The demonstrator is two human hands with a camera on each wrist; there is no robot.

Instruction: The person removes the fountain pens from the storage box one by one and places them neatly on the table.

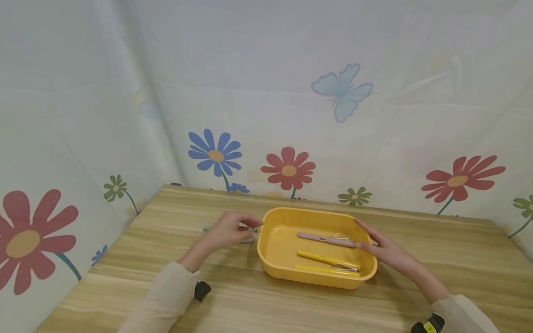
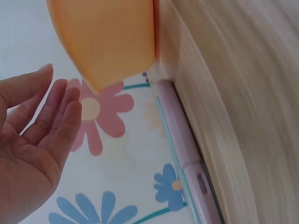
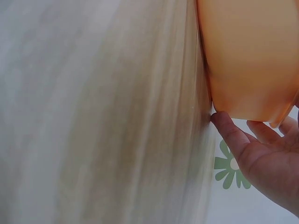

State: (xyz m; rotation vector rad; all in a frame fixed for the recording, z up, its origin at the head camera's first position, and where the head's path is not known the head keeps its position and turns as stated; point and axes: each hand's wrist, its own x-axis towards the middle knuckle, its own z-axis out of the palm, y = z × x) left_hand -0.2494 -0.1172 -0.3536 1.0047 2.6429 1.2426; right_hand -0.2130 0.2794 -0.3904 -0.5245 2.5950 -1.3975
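A yellow plastic basket (image 1: 276, 273) stands on the table. In it lie a pale pink pen (image 1: 316, 238) and two yellow pens, one yellow pen (image 1: 318, 258) above the other yellow pen (image 1: 320, 269). My right hand (image 1: 393, 254) holds the basket's right end, thumb over the rim and fingers against the outer wall. My left hand (image 1: 226, 230) hovers off the left end, its fingers loosely bent with a gap to the wall in the left wrist view. Beneath it on the table lie another pink pen (image 2: 180, 126) and a teal pen (image 2: 175, 158), side by side.
The wood-grain table (image 1: 266, 307) runs back to a white curtain (image 1: 258, 55) printed with flowers and a butterfly. Black wrist devices sit at both cuffs, one (image 1: 202, 291) on the left and one (image 1: 429, 323) on the right.
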